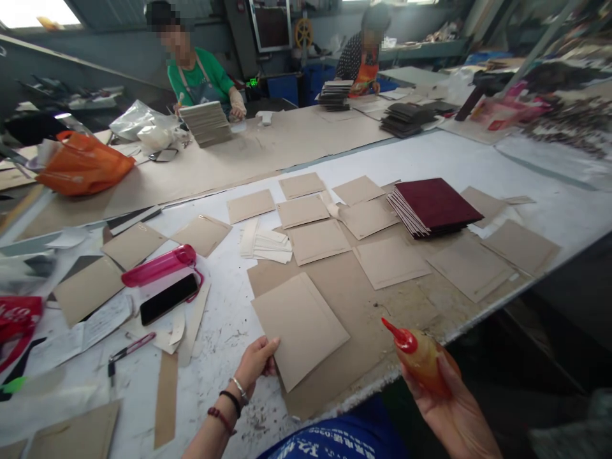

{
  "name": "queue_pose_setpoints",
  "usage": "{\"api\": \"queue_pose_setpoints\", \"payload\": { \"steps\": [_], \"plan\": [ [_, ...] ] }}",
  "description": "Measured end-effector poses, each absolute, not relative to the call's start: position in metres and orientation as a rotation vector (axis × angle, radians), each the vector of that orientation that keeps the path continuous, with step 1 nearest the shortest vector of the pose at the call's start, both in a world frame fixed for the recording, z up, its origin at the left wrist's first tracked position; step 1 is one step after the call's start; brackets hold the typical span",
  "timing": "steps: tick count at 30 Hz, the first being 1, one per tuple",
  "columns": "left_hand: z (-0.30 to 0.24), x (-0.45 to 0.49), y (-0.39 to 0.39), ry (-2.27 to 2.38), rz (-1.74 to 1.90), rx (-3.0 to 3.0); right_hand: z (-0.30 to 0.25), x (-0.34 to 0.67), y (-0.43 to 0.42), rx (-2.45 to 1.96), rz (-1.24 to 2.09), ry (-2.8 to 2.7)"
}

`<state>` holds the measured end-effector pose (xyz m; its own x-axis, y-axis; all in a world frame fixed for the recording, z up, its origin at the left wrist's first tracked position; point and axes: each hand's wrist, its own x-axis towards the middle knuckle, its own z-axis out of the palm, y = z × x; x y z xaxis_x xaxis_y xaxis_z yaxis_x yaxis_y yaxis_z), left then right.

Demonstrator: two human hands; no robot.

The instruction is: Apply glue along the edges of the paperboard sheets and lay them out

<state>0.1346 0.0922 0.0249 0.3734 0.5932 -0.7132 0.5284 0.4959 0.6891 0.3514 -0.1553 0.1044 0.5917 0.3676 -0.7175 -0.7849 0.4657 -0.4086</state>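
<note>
Left hand [255, 366] pinched beige board [301, 328] by near-left edge, thumb on top; couldn't really tell if board was lifted or flat. Right hand [454, 405] wrapped round red-tipped bottle [421, 357], off to board's right, near edge of table [224, 319].

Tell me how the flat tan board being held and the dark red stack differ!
The flat tan board has a pale top, the dark red stack a darker one. The flat tan board looks like one thin piece; the dark red stack has many layers. The left grip holds the flat tan board; the dark red stack sits untouched. Both have flat, four-sided tops.
</note>
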Motion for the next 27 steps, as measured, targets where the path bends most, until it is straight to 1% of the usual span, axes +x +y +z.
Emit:
{"api": "queue_pose_setpoints", "payload": {
  "steps": [4,7,12,17,23,27],
  "plan": [
    [0.05,0.115,0.103,1.156,0.127,0.981,0.102,0.355,-0.155,-0.771,0.839,0.53],
    [0.06,0.106,0.105,1.171,0.195,0.907,0.099,0.358,-0.154,-0.738,0.885,0.511],
    [0.07,0.108,0.101,1.185,0.265,0.873,0.094,0.357,-0.153,-0.722,0.864,0.513],
    [0.099,0.12,0.099,1.212,0.36,0.997,0.087,0.355,-0.155,-0.711,0.833,0.508],
    [0.142,0.134,0.094,1.265,0.377,1.366,0.087,0.354,-0.158,-0.664,0.817,0.541],
    [0.146,0.136,0.091,1.296,0.334,1.457,0.094,0.355,-0.156,-0.656,0.822,0.59]
  ]
}}
